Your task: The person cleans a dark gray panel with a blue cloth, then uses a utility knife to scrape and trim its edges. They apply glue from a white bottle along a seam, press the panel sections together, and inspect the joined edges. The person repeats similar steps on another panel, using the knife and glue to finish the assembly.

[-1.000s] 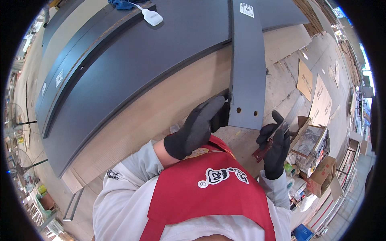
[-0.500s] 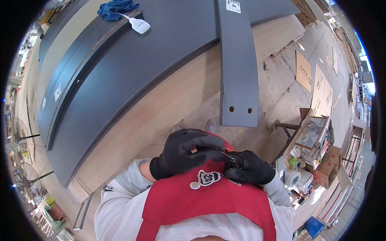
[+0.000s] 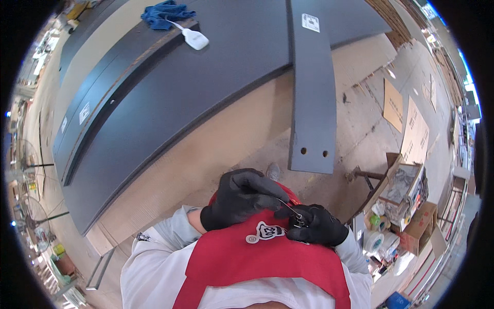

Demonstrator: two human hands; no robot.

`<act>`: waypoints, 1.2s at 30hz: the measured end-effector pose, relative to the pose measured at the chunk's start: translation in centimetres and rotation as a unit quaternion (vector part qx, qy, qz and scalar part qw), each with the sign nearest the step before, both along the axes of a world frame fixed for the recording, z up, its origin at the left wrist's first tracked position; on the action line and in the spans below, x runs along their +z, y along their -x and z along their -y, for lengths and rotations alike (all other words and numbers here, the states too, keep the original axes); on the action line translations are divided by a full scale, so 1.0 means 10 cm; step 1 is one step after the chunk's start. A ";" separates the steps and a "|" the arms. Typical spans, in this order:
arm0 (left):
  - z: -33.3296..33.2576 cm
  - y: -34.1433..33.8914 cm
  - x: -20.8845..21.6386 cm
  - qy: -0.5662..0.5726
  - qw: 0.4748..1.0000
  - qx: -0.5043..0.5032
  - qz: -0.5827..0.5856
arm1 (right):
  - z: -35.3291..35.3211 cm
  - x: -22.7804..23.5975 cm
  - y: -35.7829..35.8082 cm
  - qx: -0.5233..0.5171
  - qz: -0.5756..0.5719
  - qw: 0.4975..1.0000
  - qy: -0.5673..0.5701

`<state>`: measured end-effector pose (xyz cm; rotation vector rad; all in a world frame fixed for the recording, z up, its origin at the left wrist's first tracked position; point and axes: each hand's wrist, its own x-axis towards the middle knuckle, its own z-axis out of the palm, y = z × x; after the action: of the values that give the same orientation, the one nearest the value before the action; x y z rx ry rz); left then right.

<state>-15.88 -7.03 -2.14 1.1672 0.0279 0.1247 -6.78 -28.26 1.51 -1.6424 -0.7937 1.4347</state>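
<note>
Both my hands wear black gloves and are close together in front of my red apron (image 3: 267, 262). Between them runs a thin, slightly bent metal rod (image 3: 289, 207) with a small looped or coiled part at its right end. My right hand (image 3: 321, 226) is closed around that looped end. My left hand (image 3: 242, 198) is closed too, its fingertips pinched at the rod's upper left end. What lies inside the fingers is partly hidden. Beyond the hands, a narrow dark grey board (image 3: 313, 103) with two round holes at its near end lies across a large grey panel (image 3: 206, 87).
A white, flat-headed tool (image 3: 195, 39) and a blue cloth (image 3: 164, 14) rest on the grey boards. At right, a cart holds a tray (image 3: 401, 180), tape rolls (image 3: 373, 241) and a cardboard box (image 3: 419, 226). Flat cardboard pieces (image 3: 392, 104) lie on the floor.
The view has shifted, so the boards sit lower and further right. My left fingers have shifted, and more of the metal rod shows between my hands.
</note>
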 end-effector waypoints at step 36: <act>-0.83 0.47 -0.21 -0.434 0.884 0.139 0.107 | -3.12 0.38 -1.22 -0.067 0.586 0.807 -0.023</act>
<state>-20.62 1.32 -4.26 2.0389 -0.0636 0.5633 5.43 2.89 5.26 -2.4380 -1.2810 0.1224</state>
